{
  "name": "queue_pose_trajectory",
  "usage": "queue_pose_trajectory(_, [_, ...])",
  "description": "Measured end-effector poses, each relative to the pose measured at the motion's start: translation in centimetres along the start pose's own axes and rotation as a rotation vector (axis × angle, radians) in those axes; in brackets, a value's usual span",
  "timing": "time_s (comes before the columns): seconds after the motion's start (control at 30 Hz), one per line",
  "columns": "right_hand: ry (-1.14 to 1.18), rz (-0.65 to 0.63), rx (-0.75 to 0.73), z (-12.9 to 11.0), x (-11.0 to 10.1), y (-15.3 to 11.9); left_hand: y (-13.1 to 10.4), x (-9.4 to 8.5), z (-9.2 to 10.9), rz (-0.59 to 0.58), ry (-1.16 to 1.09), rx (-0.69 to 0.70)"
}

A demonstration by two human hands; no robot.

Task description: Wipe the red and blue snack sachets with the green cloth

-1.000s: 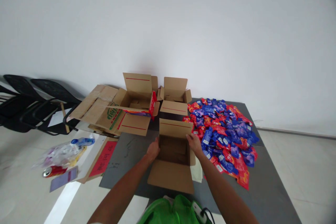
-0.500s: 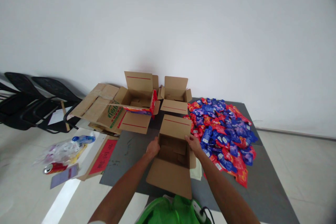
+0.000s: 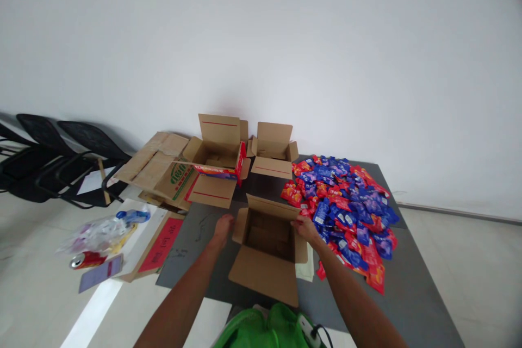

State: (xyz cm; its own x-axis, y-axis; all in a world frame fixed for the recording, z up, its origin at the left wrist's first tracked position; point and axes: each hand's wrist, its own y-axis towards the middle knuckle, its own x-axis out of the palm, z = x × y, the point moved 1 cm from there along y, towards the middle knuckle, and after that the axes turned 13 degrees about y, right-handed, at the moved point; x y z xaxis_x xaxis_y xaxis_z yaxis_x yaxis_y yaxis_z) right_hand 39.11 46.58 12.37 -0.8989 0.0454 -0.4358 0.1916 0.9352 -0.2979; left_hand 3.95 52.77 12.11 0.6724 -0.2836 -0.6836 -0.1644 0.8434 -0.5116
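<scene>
An open brown cardboard box (image 3: pixel 267 269) stands on a grey mat (image 3: pixel 408 288) right in front of me, its flaps spread outward. My right hand (image 3: pixel 305 227) grips the box's right rim, close to a heap of red and blue snack packets (image 3: pixel 350 212). My left hand (image 3: pixel 223 227) is beside the box's left flap, touching or just off its outer face, with nothing in it. The inside of the box looks bare.
Two more open cardboard boxes (image 3: pixel 216 152) (image 3: pixel 272 149) stand at the mat's far edge, with flattened cardboard (image 3: pixel 155 166) to their left. Black chairs (image 3: pixel 49 157), a plastic bag (image 3: pixel 98 231) and a red can (image 3: pixel 84 259) lie left. A green object (image 3: pixel 265 329) sits at the bottom.
The box's far flap has dropped back and its left flap has swung outward. My left hand has moved left off the box's rim. My right hand stays on the right side.
</scene>
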Motion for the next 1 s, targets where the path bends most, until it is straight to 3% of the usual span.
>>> queue_pose_trajectory(0.2, [-0.027,-0.165,-0.015,-0.1,-0.2,0.0,2.2,-0.4,1.1,0.069,-0.183,0.000])
queue_pose_trajectory(0.33, [-0.012,-0.225,-0.047,-0.9,0.2,0.4,1.9,-0.9,1.6,0.119,-0.214,0.056])
queue_pose_trajectory(0.47, [0.007,-0.251,-0.046,-1.8,1.2,0.9,1.5,-2.6,2.2,0.167,-0.229,0.137])
queue_pose_trajectory(0.8, [0.083,-0.221,-0.112,-4.8,6.0,3.1,2.0,-7.9,5.3,0.263,-0.120,0.253])
queue_pose_trajectory(1.0, [0.140,-0.207,-0.106,-6.3,9.8,6.1,1.6,-10.0,6.5,0.285,0.061,0.206])
